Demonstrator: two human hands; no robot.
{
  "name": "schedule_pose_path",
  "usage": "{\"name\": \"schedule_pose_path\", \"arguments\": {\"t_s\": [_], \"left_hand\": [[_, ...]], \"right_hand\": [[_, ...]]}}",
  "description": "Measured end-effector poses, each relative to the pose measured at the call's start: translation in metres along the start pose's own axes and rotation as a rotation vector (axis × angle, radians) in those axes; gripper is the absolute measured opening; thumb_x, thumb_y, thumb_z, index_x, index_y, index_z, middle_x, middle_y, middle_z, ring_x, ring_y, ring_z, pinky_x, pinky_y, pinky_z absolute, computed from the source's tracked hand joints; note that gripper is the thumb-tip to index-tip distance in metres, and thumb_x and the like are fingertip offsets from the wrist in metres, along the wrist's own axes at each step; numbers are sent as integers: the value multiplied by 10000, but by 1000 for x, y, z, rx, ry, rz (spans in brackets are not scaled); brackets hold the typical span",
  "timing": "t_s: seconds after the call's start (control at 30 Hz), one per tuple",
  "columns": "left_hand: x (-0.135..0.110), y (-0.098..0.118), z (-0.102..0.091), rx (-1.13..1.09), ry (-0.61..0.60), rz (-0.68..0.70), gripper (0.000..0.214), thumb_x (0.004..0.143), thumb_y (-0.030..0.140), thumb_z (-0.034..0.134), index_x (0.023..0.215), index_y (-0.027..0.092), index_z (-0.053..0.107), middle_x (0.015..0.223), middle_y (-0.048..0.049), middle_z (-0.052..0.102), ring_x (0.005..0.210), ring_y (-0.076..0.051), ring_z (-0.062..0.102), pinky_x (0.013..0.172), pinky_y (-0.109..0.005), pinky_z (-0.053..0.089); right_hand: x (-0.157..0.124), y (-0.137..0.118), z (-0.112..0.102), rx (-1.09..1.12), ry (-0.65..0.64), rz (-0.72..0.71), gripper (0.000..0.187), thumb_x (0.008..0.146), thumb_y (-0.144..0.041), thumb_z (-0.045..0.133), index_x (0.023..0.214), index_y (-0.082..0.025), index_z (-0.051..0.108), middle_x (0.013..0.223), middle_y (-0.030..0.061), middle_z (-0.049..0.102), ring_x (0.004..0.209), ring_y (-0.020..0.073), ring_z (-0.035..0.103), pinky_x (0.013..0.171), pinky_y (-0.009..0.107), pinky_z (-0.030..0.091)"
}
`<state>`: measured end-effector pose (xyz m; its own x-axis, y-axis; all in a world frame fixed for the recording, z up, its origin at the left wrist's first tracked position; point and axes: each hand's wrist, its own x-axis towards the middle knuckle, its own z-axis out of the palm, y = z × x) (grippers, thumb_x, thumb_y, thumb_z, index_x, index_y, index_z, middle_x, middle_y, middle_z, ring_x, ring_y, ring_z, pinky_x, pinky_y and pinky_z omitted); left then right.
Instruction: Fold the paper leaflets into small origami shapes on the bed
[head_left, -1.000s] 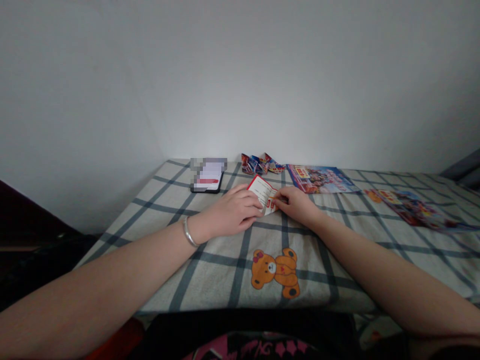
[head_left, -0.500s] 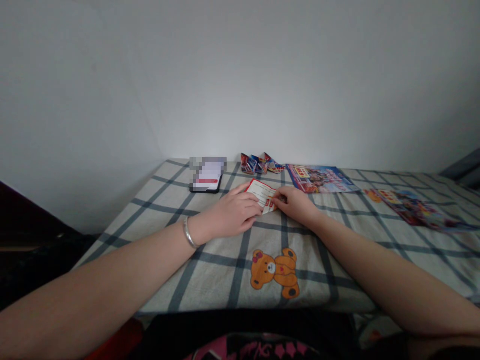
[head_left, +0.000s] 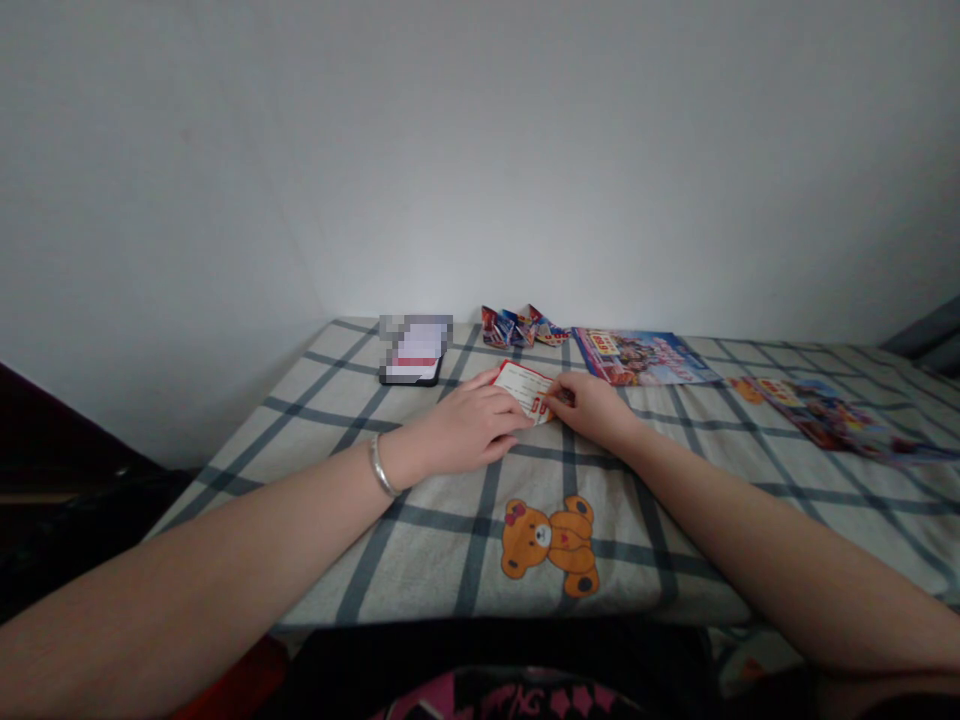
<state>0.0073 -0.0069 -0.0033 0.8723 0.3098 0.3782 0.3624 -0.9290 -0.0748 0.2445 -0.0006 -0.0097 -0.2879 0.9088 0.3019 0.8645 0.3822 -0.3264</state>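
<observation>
A small folded paper (head_left: 523,384), cream with red edges and print, lies on the checked cloth between my hands. My left hand (head_left: 469,425) rests flat over its left part, fingers stretched out and thumb apart. At the paper's right edge, my right hand (head_left: 592,408) is closed in a pinch on it; the fingertips are partly hidden behind the thumb. A silver bangle (head_left: 382,466) circles my left wrist.
A phone (head_left: 417,350) lies at the back left. Near the wall sits a folded colourful paper (head_left: 523,327), with a flat leaflet (head_left: 645,357) beside it and another leaflet (head_left: 840,415) farther right. The checked tablecloth (head_left: 420,570) carries a printed bear (head_left: 551,545).
My left hand's fingers have shifted slightly right along the paper's lower edge, and the paper lies a little flatter. My right hand keeps its place.
</observation>
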Motion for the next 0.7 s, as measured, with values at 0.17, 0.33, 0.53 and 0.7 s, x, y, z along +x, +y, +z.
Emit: {"name": "schedule_pose_path", "arguments": {"t_s": [0.17, 0.33, 0.53, 0.7], "left_hand": [[1, 0, 0, -27, -13, -5, 272, 910, 236, 554, 1162, 216, 655, 1117, -26, 683, 1083, -198, 595, 1149, -479, 266], [1, 0, 0, -8, -19, 4, 281, 911, 243, 558, 1173, 214, 655, 1247, -37, 647, 1164, -209, 572, 1127, -459, 299], [-1, -1, 0, -1, -50, 0, 307, 928, 304, 563, 1216, 217, 626, 1228, -32, 669, 1164, -210, 577, 1143, -460, 250], [-1, -1, 0, -2, -46, 13, 294, 928, 306, 567, 1209, 234, 619, 1232, -25, 665, 1166, -204, 568, 1136, -441, 249]], "right_hand": [[0, -2, -1, -15, -17, 23, 133, 852, -298, 610, 767, -202, 645, 781, 34, 680, 672, 158, 563, 603, 264, 386], [0, -2, 0, -19, -6, 15, 102, 844, -284, 622, 790, -199, 641, 788, 32, 672, 676, 152, 560, 600, 258, 385], [-1, 2, 3, 18, 24, 14, 139, 846, -311, 633, 926, -199, 651, 802, 24, 645, 672, 145, 553, 603, 254, 406], [-2, 5, 1, 24, 26, -59, 83, 847, -240, 629, 875, -209, 701, 904, 51, 653, 819, 172, 597, 746, 281, 459]]}}
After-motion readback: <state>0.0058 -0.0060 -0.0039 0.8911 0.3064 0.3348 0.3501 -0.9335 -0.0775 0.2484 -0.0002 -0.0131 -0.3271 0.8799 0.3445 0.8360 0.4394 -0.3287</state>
